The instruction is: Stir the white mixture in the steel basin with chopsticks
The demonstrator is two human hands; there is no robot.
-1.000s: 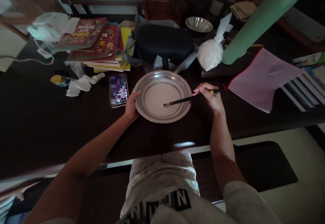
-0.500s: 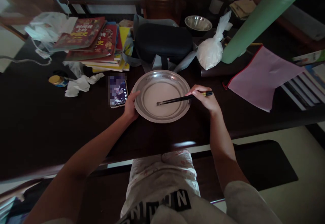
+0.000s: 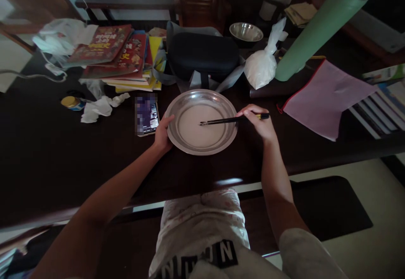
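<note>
A round steel pan [image 3: 221, 140] with a thin pale batter in it sits on the dark wooden table [image 3: 47, 152] in front of me. My left hand [image 3: 163, 132] grips the pan's left rim. My right hand [image 3: 257, 121] holds a pair of black chopsticks [image 3: 228, 120] at the pan's right edge. Their tips reach into the batter near the pan's middle.
A lit phone [image 3: 146, 114] lies just left of the pan, crumpled tissue [image 3: 98, 107] and a small tin [image 3: 72, 102] further left. Stacked books [image 3: 120, 57], a black case [image 3: 202, 55], a white plastic bag [image 3: 262, 66], a steel bowl [image 3: 246, 31], a green tube [image 3: 313, 32] and a pink folder [image 3: 325, 95] stand behind.
The chopstick tips swept through the batter, first leftward, then back and up toward the pan's middle. My left hand stayed on the rim.
</note>
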